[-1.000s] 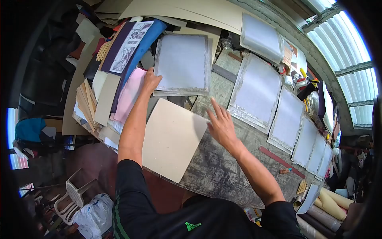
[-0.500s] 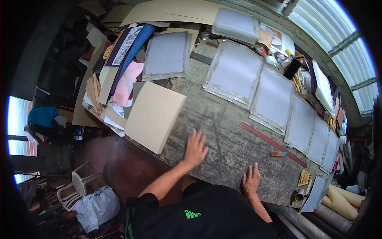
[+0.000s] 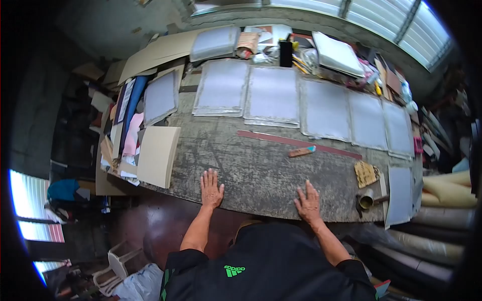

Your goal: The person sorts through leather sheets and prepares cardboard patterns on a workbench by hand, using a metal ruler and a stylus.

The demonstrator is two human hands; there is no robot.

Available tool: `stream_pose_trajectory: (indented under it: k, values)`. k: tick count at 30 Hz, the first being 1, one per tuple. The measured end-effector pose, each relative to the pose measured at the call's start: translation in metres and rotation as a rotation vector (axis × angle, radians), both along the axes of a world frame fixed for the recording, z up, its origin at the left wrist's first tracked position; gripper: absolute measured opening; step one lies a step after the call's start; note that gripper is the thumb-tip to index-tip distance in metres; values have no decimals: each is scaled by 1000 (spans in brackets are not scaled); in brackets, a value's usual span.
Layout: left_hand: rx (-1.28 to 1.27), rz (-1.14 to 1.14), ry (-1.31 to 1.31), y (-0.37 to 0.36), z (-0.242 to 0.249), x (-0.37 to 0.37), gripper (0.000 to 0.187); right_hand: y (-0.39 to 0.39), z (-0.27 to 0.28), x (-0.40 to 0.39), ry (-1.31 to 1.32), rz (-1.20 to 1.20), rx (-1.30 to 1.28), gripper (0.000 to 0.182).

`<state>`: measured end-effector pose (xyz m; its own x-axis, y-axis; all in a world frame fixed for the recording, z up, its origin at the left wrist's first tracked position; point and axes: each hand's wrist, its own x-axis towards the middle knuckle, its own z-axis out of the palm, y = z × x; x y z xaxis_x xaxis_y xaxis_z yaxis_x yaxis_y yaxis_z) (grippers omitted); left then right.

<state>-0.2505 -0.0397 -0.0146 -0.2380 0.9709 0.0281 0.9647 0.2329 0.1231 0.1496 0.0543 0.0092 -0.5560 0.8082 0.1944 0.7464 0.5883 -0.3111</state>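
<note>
My left hand (image 3: 212, 189) lies flat with fingers spread on the worn dark tabletop (image 3: 251, 175), near its front edge, right of a stack of beige board (image 3: 158, 156). My right hand (image 3: 308, 201) rests palm down further right, its fingers apart and nothing under them that shows. Beyond it lie a brown-handled tool with a blue end (image 3: 302, 151) and a long reddish strip (image 3: 299, 143). A tan piece with dark lettering (image 3: 366, 173) and a metal cup (image 3: 366, 199) are to the right of my right hand.
Grey-coated sheets (image 3: 273, 93) line the far side in several piles. A black upright object (image 3: 285, 53) and a white stack (image 3: 337, 54) stand behind them. Cloth and papers crowd the left end. A plastic chair (image 3: 118, 262) is on the floor; rolls (image 3: 447, 218) lie at right.
The view has turned to the right and levelled. My left hand is now nearer the table's front edge. My right hand stays on the table near the front.
</note>
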Motion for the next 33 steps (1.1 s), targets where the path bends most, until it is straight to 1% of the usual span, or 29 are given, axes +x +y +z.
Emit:
stream_pose_trajectory:
  k: [1,2,3,5,6,7,9,10,12,14,15,17,18,20,22,24,26,28,29,31,32,33]
  values:
    - [-18,17,-2,0,0,1,62,-5,1,13,-3,-32,2,50]
    - [-51,38,-28,1,0,2,63,-7,1,27,-6,-113,-25,50]
    - [-46,-5,-37,3,-1,4,63,-11,3,42,-12,-198,-48,51]
    - [-99,170,-4,9,-4,16,64,-16,-8,52,11,-269,-54,51]
    - [-97,227,-20,12,-4,24,65,-16,-13,52,26,-265,-15,51]
    - [-94,210,-17,13,0,37,65,-17,-14,51,46,-254,18,51]
    - [-110,346,-69,3,4,68,67,-19,-16,52,67,-268,9,51]
    - [-40,233,-21,-12,-2,82,66,-19,-18,51,59,-272,-5,51]
    - [27,-53,-52,-56,2,105,65,-19,-17,52,44,-269,-27,51]
    - [9,-263,-139,-103,7,119,62,-19,-15,53,53,-267,-18,50]
    - [7,-266,-141,-122,2,121,62,-18,-15,52,58,-256,-3,48]
    - [-137,-203,-184,-152,-17,123,57,-12,-15,49,28,-238,-10,46]
    - [-138,-196,-198,-165,-31,125,57,-9,-15,48,0,-220,-20,43]
    - [-250,181,-141,-177,-66,123,51,13,-20,46,11,-204,-7,40]
    - [-439,841,-827,-162,-94,113,48,37,-21,45,8,-180,-8,38]
    - [-179,1361,-1415,-160,-138,111,49,56,-19,41,46,-198,82,38]
    - [83,1328,-1422,-143,-138,130,47,59,-24,39,18,-178,71,38]
    - [24,1292,-1350,-133,-148,135,45,66,-24,36,-12,-169,69,39]
    - [-4,1303,-1367,-139,-150,138,45,65,-24,36,-5,-173,46,40]
    - [180,1269,-1439,-137,-165,137,45,64,-20,37,-26,-213,32,40]
    - [145,1250,-1460,-133,-171,136,45,63,-18,36,-17,-212,12,40]
    - [176,1254,-1566,-133,-175,136,45,64,-17,35,-5,-211,-7,41]
